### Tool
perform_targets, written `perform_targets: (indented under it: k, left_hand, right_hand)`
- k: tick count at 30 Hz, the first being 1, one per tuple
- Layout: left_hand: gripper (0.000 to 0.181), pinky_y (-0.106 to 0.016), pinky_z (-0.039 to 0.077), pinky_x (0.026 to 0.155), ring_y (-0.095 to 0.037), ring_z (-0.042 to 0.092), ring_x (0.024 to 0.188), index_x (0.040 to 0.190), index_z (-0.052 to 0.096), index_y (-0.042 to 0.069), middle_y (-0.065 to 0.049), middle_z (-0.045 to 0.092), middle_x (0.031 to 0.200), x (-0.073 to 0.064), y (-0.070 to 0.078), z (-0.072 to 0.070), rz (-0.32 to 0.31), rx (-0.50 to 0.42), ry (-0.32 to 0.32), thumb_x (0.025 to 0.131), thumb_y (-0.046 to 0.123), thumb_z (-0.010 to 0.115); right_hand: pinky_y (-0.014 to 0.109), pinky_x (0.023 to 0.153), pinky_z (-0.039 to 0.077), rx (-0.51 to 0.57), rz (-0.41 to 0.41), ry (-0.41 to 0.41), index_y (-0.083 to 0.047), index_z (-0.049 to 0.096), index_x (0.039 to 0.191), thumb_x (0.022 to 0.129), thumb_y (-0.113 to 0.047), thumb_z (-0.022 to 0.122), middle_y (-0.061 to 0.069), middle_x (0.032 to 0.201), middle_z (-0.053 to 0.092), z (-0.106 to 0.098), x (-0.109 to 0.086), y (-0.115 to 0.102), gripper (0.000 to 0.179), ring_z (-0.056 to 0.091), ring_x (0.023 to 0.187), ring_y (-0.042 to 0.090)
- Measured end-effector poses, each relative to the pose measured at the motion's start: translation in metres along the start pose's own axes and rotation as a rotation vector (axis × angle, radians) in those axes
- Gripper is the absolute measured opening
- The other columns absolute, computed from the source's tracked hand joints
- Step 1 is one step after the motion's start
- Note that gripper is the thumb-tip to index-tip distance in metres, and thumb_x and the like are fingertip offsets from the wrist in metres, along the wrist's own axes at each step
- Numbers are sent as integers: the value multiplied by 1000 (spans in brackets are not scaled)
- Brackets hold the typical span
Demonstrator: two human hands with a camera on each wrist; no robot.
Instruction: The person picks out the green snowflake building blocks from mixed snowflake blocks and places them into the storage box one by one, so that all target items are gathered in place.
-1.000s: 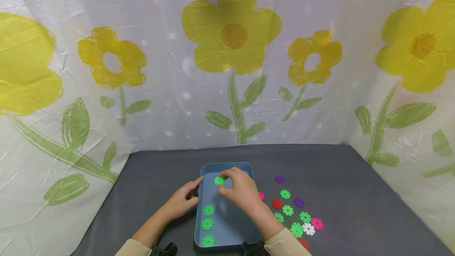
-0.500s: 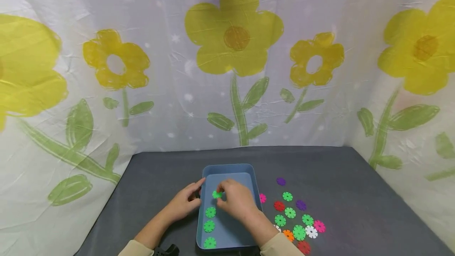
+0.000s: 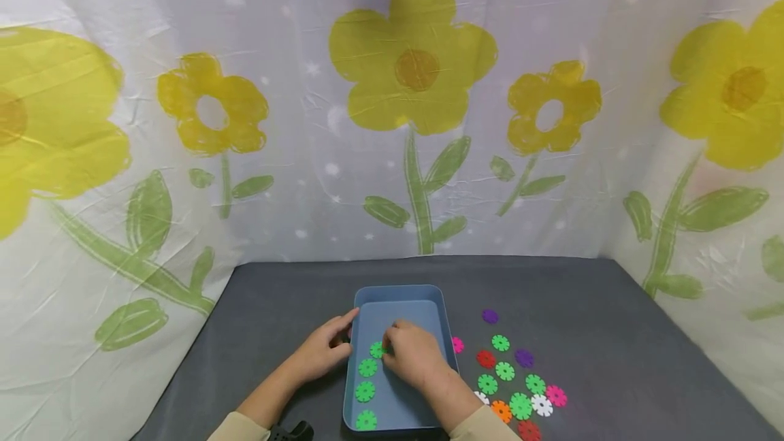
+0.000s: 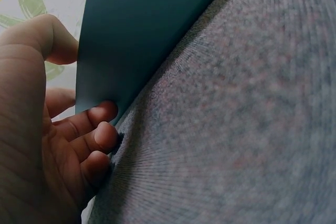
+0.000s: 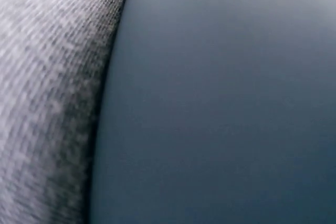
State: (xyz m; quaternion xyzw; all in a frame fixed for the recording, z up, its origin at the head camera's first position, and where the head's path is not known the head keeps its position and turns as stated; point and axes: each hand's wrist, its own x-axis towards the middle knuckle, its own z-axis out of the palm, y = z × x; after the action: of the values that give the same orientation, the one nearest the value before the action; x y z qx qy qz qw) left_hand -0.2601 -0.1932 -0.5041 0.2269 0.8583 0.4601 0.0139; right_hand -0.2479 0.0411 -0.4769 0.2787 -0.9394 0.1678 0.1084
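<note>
Blue tray (image 3: 398, 295) on the grey table cloth (image 3: 612, 346), long side running away from the wearer; three green snowflake discs (image 3: 366, 392) lying flat in a column along its left inner side, nearest one close to the near wall; a fourth green disc (image 3: 377, 350) at the head of that column, on or just above the tray floor, partly covered by fingers.

Right hand (image 3: 415, 357) reaching into the tray from the near right, fingers curled down and pinching that fourth green disc at its right edge; knuckles up, wrist crossing the tray's near right part; beige sleeve (image 3: 484, 427) at the bottom edge.

Left hand (image 3: 323, 350) outside the tray, set against its left wall; thumb over the rim, fingers curled under and against the outer wall (image 4: 136, 40), as seen from the left wrist; gripping the tray's edge.

Right wrist view filled by the tray's outer wall (image 5: 220, 108) beside the cloth; nothing of the hand visible there.

Loose discs on the cloth just right of the tray: purple (image 3: 489, 316), pink (image 3: 457, 345), red (image 3: 486, 359), several green (image 3: 505, 371), white (image 3: 542, 404), orange (image 3: 501, 411); all flat, near one another, apart from the tray.

Flower-printed curtain (image 3: 416, 87) hung behind and at both sides.
</note>
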Motion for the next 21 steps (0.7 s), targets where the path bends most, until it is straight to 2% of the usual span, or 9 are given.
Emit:
perform_targets:
  k: [3, 10, 16, 21]
  left_hand:
    - [71, -27, 40, 65, -12, 46, 72, 157, 39, 0, -10, 52, 109, 1, 0, 1, -17, -31, -1, 89, 3, 59]
    - [72, -27, 40, 64, -12, 45, 71, 157, 39, 0, -8, 52, 108, 1, -1, 0, -14, -58, 3, 88, 2, 59]
    - [71, -28, 41, 65, -12, 46, 72, 156, 40, 0, -7, 51, 104, 2, -2, 0, -8, -7, -1, 88, 3, 59]
    - [71, -28, 41, 66, -12, 46, 71, 156, 40, -1, -7, 50, 102, 1, 0, 0, -12, 12, 6, 87, 4, 58]
  right_hand:
    - [32, 68, 52, -8, -17, 10, -17, 81, 89, 83, -19, 83, -2, 95, 61, 0, -2, 1, 6, 60, 80, 13]
    - [29, 69, 51, 65, -48, -56, -20, 83, 109, 89, -18, 78, 0, 105, 60, -6, -2, 1, 21, 57, 84, 11]
    - [30, 67, 51, 132, -21, 12, -16, 80, 113, 91, -18, 76, 3, 111, 62, -27, -1, 5, 23, 62, 83, 14]
    - [36, 71, 54, 187, -2, 75, -16, 79, 113, 92, -18, 75, 3, 110, 64, -47, -2, 11, 21, 66, 92, 23]
